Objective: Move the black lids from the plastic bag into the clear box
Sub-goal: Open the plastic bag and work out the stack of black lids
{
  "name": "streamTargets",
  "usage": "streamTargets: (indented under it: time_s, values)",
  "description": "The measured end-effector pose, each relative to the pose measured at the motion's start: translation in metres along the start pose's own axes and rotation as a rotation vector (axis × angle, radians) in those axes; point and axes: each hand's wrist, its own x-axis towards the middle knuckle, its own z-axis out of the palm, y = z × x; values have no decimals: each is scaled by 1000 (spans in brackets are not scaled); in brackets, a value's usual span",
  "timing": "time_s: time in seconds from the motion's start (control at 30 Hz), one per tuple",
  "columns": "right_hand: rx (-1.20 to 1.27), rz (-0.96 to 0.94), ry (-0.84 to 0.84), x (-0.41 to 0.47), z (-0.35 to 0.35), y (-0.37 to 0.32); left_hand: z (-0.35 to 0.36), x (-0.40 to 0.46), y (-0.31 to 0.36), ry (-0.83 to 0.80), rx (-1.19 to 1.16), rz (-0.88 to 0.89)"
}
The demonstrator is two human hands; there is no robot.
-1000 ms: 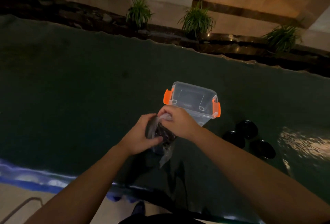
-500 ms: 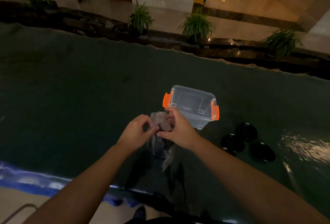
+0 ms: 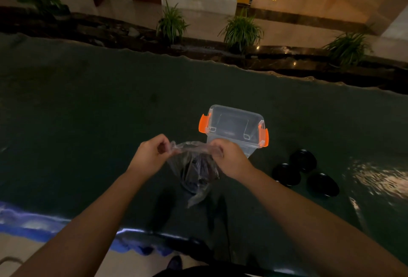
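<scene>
A clear plastic bag (image 3: 194, 166) with dark lids inside hangs between my hands above the table. My left hand (image 3: 150, 155) pinches the bag's left rim and my right hand (image 3: 229, 157) pinches its right rim, so the mouth is stretched wide. Just behind my right hand stands the clear box (image 3: 234, 128) with orange latches, its top open. Three black lids (image 3: 303, 174) lie on the table to the right of the box.
The table is covered with a dark green cloth (image 3: 88, 133), with a blue edge at the near left. Beyond its far edge are potted plants (image 3: 241, 31) and a shiny floor. A bright reflection sits at the right.
My hands have moved apart, pulling the bag's mouth from bunched together to stretched wide. The bag now hangs lower between them.
</scene>
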Motion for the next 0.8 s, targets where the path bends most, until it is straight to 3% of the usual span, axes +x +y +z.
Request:
streamTargets:
  time_s: [0.33,0.57,0.7,0.8]
  values:
    - [61,-16,80,-5,-15,4,-19,8,-13,28,119,-77]
    - [81,-14,99,-8,-14,4,-24,-2,31,-146,-45,300]
    - [88,-25,95,-9,-15,2,-19,-4,59,-247,-92,271]
    - [81,-31,92,-10,-16,0,-13,2,68,-239,156,294]
